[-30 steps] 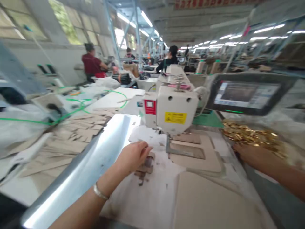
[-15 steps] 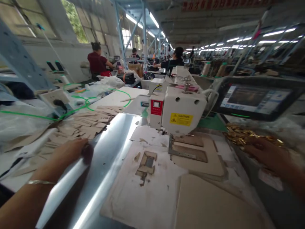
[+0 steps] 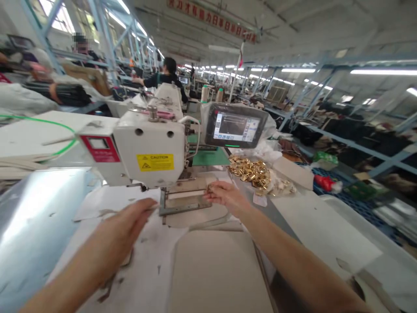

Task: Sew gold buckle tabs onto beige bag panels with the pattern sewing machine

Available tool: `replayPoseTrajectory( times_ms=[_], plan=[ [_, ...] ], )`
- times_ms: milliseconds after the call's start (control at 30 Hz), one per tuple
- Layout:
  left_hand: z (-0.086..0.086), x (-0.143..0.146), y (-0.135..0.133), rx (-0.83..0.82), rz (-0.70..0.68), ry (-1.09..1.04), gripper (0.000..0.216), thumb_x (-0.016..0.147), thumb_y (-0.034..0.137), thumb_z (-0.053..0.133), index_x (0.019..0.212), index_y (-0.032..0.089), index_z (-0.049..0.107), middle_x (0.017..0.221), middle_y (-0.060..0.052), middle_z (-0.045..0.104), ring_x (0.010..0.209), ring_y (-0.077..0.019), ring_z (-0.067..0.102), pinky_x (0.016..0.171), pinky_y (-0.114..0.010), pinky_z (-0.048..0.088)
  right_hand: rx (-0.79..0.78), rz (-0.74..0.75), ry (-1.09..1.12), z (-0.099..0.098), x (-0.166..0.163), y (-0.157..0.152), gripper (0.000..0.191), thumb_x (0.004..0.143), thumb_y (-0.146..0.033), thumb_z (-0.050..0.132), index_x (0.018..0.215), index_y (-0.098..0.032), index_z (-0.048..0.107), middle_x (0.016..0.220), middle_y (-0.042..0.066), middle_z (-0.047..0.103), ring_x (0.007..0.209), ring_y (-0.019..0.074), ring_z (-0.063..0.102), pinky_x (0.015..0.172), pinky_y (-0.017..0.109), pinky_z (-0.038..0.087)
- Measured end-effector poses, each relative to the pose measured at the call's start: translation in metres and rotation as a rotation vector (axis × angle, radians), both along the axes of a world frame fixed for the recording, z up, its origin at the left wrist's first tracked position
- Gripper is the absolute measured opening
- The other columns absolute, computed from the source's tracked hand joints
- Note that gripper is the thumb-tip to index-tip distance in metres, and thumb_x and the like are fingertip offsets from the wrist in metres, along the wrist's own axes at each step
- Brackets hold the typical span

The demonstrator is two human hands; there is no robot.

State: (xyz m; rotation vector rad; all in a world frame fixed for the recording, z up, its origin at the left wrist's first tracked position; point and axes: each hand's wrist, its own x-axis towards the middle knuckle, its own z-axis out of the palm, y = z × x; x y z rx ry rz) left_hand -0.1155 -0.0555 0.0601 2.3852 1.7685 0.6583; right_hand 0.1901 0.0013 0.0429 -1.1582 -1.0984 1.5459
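Right hand (image 3: 224, 196) leaves fittings pile (image 3: 250, 171), now pinches gold fitting (image 3: 209, 188) at clamp frame (image 3: 184, 205) right edge; left hand (image 3: 130, 221) returns alongside (blurred, grip untellable).

Bright overhead strip lights; blurred, warped edges.

I have the sewing machine (image 3: 150, 152) at the back of the table (image 3: 325, 230), its head over the clamp frame (image 3: 185, 208); my left hand (image 3: 130, 224) sits just left of that frame, my right hand (image 3: 224, 195) at its right edge; the screen (image 3: 236, 126) stands behind, to the right; the heap of metal fittings (image 3: 250, 171) lies below it, just beyond the right hand; a flat board (image 3: 211, 269) lies nearest me.
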Motion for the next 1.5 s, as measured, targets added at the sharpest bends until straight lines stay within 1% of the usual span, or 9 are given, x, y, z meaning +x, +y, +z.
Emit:
replayPoseTrajectory(
  times_ms=[167,233,333,467,633,767,900,1033,1500],
  plan=[
    [-0.002,0.101,0.014,-0.172,-0.093,0.157,0.028,0.091,0.012,0.027,0.098,0.016,0.054,0.084,-0.010,0.071,0.075,-0.0218,0.070,0.065,-0.032,0.053,0.171,0.128,-0.411,0.001,-0.024,-0.010,0.011,0.097,-0.030,0.039,0.097,-0.022,0.046,0.063,-0.005,0.059,0.048,0.0111,0.059,0.048,0.021,0.048],
    [-0.011,0.115,0.024,-0.197,-0.120,0.126,0.029,0.087,0.005,0.028,0.097,0.014,0.054,0.085,-0.012,0.070,0.079,-0.0215,0.070,0.069,-0.031,0.053,0.394,0.166,-0.660,0.003,-0.026,-0.017,0.014,0.097,-0.023,0.035,0.102,-0.021,0.048,0.065,-0.003,0.060,0.054,0.0125,0.059,0.056,0.024,0.050],
    [-0.017,0.121,0.036,-0.221,-0.152,0.081,0.031,0.084,0.002,0.031,0.097,0.013,0.057,0.090,-0.014,0.071,0.083,-0.0202,0.071,0.075,-0.031,0.053,0.710,0.238,-0.996,0.004,-0.026,-0.029,0.032,0.092,-0.012,0.038,0.123,-0.018,0.046,0.093,0.008,0.068,0.084,0.0198,0.066,0.077,0.032,0.052],
    [-0.008,0.127,0.043,-0.244,-0.168,0.069,0.025,0.083,0.006,0.042,0.100,0.014,0.059,0.095,-0.012,0.073,0.090,-0.0196,0.070,0.080,-0.029,0.053,0.819,0.315,-1.211,0.000,-0.028,-0.040,0.058,0.083,-0.006,0.041,0.141,-0.012,0.034,0.115,0.018,0.063,0.097,0.0253,0.064,0.081,0.037,0.051],
    [0.000,0.137,0.037,-0.178,-0.156,0.107,0.039,0.086,0.008,0.042,0.125,0.012,0.046,0.101,-0.013,0.071,0.089,-0.0206,0.070,0.074,-0.030,0.053,0.656,0.182,-0.953,-0.005,-0.026,-0.029,0.030,0.083,-0.010,0.043,0.110,-0.017,0.056,0.096,0.008,0.069,0.085,0.0205,0.065,0.078,0.032,0.051],
    [-0.009,0.141,0.036,-0.072,-0.227,0.189,0.033,0.092,0.010,0.033,0.117,0.012,0.055,0.104,-0.014,0.069,0.102,-0.0254,0.064,0.094,-0.043,0.046,0.427,0.120,-0.840,-0.013,-0.018,-0.003,0.003,0.075,-0.016,0.056,0.077,-0.019,0.056,0.076,0.002,0.066,0.071,0.0167,0.060,0.067,0.027,0.048],
    [-0.032,0.138,0.040,0.047,-0.255,0.229,0.042,0.094,0.018,0.039,0.135,0.010,0.046,0.132,-0.016,0.059,0.127,-0.0282,0.050,0.114,-0.050,0.026,0.191,0.122,-0.723,-0.014,-0.005,0.016,0.010,0.075,-0.022,0.060,0.069,-0.018,0.054,0.055,-0.004,0.053,0.051,0.0094,0.048,0.050,0.020,0.037],
    [-0.057,0.131,0.040,0.059,-0.203,0.262,0.055,0.094,0.037,0.045,0.142,0.011,0.040,0.149,-0.013,0.044,0.138,-0.0282,0.040,0.115,-0.049,0.028,-0.072,0.126,-0.682,-0.002,0.004,0.028,0.017,0.081,-0.027,0.061,0.070,-0.017,0.054,0.044,-0.009,0.042,0.038,0.0048,0.033,0.040,0.017,0.023],
    [-0.056,0.114,0.061,0.044,-0.183,0.298,0.072,0.091,0.055,0.044,0.143,0.005,0.039,0.151,-0.016,0.039,0.141,-0.0280,0.035,0.116,-0.044,0.031,-0.123,0.001,-0.759,-0.006,-0.022,0.035,0.020,0.088,-0.018,0.054,0.068,-0.017,0.052,0.041,-0.007,0.045,0.032,0.0057,0.036,0.036,0.019,0.023]
  ],
)
